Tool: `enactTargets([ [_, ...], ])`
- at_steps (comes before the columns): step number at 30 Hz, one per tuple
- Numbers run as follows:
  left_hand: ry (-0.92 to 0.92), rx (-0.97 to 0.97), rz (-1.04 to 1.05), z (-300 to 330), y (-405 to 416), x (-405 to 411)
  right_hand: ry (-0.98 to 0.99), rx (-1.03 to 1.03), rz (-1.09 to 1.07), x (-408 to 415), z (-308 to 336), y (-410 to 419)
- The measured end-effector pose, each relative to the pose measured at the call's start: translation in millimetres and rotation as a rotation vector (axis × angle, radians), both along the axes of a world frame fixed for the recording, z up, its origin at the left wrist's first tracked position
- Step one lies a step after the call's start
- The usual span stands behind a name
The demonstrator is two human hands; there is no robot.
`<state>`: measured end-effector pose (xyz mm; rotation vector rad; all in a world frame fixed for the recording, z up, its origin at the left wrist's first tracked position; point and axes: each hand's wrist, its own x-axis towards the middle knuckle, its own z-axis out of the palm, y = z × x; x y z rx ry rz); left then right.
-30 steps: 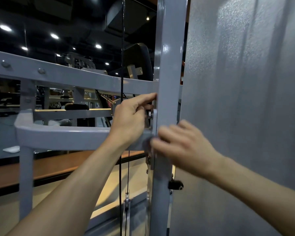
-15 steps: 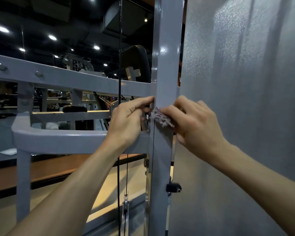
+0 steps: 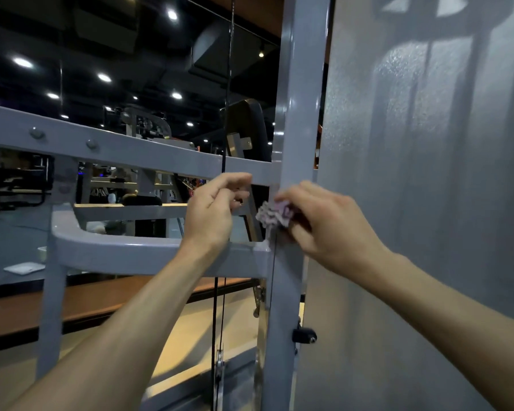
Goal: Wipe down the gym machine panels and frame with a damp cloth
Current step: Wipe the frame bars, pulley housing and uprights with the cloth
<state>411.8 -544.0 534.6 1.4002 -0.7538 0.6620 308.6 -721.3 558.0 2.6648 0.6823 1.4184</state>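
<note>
The right hand (image 3: 324, 223) is pinching a bunched cloth (image 3: 272, 214) against the upright frame post (image 3: 294, 129), rubbing its edge. Beyond, the left hand (image 3: 212, 212) is hovering loosely curled, grip holding nothing, beside the crossbar (image 3: 125, 149).

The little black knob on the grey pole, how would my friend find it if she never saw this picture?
Start at the tall grey metal upright post that runs from top to bottom, just left of the big grey textured panel. Follow the post down, past the right hand holding the small crumpled cloth. The small black knob sticks out from the post's right edge, the only black part on it.
</note>
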Motion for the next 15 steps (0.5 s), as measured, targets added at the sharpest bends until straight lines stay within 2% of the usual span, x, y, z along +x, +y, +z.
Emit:
enactTargets([
  [2, -0.038, 0.009, 0.077, -1.7, 14.4, -0.1, 0.031, 0.037, 0.018, -0.5, 23.3, 15.5],
  [4, -0.043, 0.002, 0.132, -5.3, 25.5, 3.3, 0.082, -0.024, -0.014, 7.1, 36.0, 33.2],
  [8, -0.062, -0.021, 0.184, -6.9, 25.0, 8.9, 0.196, -0.229, -0.225, 27.9, 38.0, 61.9],
  [12, -0.101, -0.050, 0.170, -9.1, 25.5, 9.0, 0.101, -0.507, -0.359, 34.9, 30.1, 80.9],
  [15, -0.106, -0.051, 0.161, -10.6, 27.8, 9.4, 0.155, -0.577, -0.462, 37.2, 20.8, 89.5],
])
